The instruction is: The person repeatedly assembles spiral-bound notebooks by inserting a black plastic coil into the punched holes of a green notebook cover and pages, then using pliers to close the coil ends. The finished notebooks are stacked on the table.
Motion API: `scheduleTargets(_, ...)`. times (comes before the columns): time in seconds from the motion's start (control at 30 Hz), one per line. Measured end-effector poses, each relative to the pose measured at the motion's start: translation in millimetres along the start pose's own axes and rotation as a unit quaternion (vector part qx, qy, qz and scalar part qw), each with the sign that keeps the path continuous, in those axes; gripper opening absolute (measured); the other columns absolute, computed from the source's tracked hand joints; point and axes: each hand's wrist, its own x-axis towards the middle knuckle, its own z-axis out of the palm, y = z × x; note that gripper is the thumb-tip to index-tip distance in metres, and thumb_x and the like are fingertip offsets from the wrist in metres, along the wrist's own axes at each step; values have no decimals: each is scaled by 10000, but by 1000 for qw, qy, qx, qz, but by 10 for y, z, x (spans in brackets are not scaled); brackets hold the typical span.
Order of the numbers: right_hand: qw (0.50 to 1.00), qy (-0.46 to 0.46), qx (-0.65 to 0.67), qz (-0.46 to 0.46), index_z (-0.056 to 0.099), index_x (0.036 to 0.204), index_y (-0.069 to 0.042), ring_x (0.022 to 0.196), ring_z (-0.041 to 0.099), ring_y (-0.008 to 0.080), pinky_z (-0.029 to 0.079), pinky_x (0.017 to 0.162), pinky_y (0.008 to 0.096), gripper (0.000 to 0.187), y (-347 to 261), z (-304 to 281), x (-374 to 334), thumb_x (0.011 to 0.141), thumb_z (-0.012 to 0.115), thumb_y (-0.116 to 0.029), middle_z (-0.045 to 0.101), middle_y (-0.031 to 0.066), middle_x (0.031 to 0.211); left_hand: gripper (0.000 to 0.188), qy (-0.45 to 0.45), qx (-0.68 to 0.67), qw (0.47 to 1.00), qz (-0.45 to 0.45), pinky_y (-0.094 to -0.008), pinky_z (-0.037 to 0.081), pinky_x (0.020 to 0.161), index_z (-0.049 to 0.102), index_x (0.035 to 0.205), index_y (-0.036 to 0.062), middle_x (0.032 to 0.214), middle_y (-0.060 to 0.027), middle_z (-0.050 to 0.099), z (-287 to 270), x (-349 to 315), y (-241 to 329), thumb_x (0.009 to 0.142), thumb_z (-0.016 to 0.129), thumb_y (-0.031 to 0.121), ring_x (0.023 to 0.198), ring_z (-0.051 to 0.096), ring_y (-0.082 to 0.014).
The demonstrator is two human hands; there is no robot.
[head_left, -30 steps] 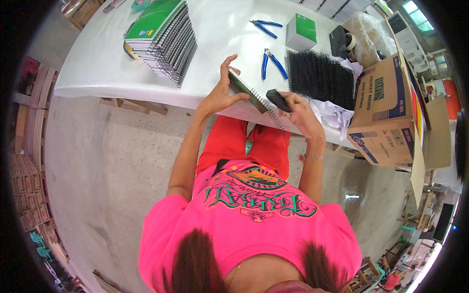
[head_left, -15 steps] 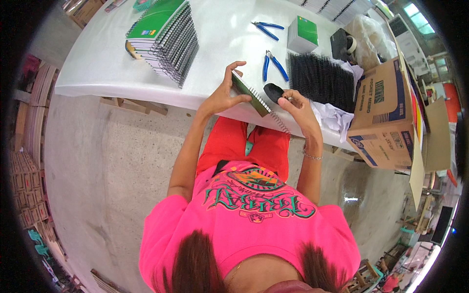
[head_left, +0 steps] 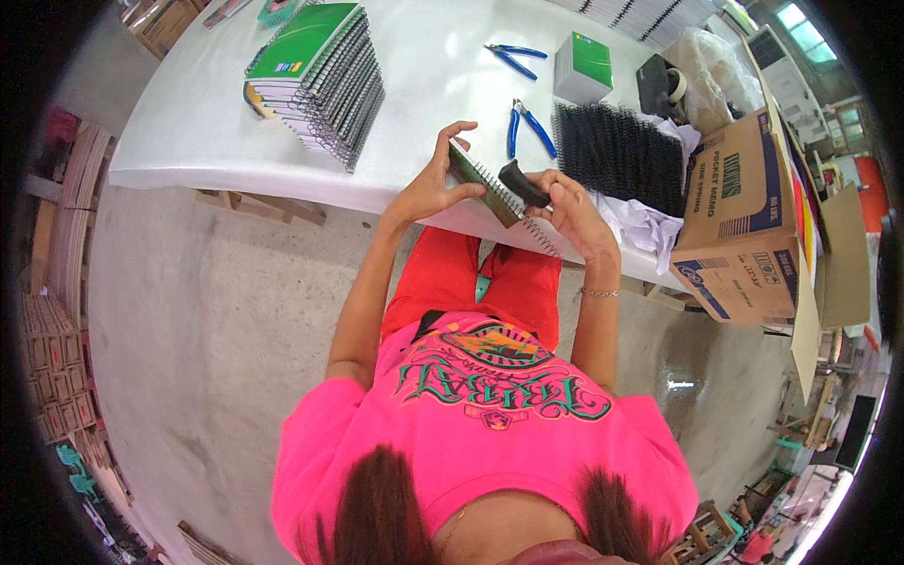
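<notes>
My left hand grips a small green-covered notebook on edge, thumb on one side and fingers on the other. A wire spiral coil runs along the notebook's edge, and its loose tail sticks out past the lower end. Between the fingers of my right hand is a black curved pad, against or very close to the coil; actual contact I cannot make out. Beyond the hands lie blue-handled cutters on the white-covered table.
At the left stands a tall stack of green spiral notebooks. Farther back are another pair of blue cutters and a stack of small green pads. Black coils lie on crumpled paper, beside an open cardboard box at the right.
The black pad has turned from face-on to edge-on and moved slightly down toward the coil, with my right hand turning along. My left hand and the notebook stay nearly in place.
</notes>
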Motion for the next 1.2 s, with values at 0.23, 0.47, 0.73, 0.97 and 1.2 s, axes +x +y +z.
scheduleTargets(0.23,991,17,130,20,640,989,-49,943,545,99,454,842,264,240,-80,41,7,893,718,-255,590,17,1092,984,-7,14,1000,21,-364,410,974,210,1489,190,1174,-124,375,5,17,-40,737,843,154,1058,485,-225)
scheduleTargets(0.47,999,35,32,8,658,960,-31,876,529,105,415,780,261,362,-113,148,105,844,766,-356,557,36,1024,980,-2,26,999,20,-356,416,971,219,1488,186,1154,-105,369,-17,4,-19,733,844,164,1093,464,-226)
scheduleTargets(0.73,998,27,61,2,654,909,-62,881,516,116,415,779,259,346,-95,179,206,840,757,-384,578,22,996,917,-9,-7,1000,19,-348,414,985,252,1478,197,1142,-95,365,-3,11,-7,762,822,136,1079,473,-214)
scheduleTargets(0.97,1000,-13,6,-22,660,903,-60,948,523,120,409,833,249,329,-144,151,179,834,778,-359,516,41,1090,806,-16,-48,999,-11,-335,450,937,275,1475,186,1123,-64,361,-26,22,48,833,756,103,1071,473,-182)
scheduleTargets(1.2,999,27,-38,26,666,877,-65,857,519,107,420,764,249,312,-165,159,312,850,760,-361,550,35,1044,639,-30,-139,990,-5,-297,411,957,305,1479,181,1093,-25,365,-50,9,28,939,646,177,1017,465,-142)
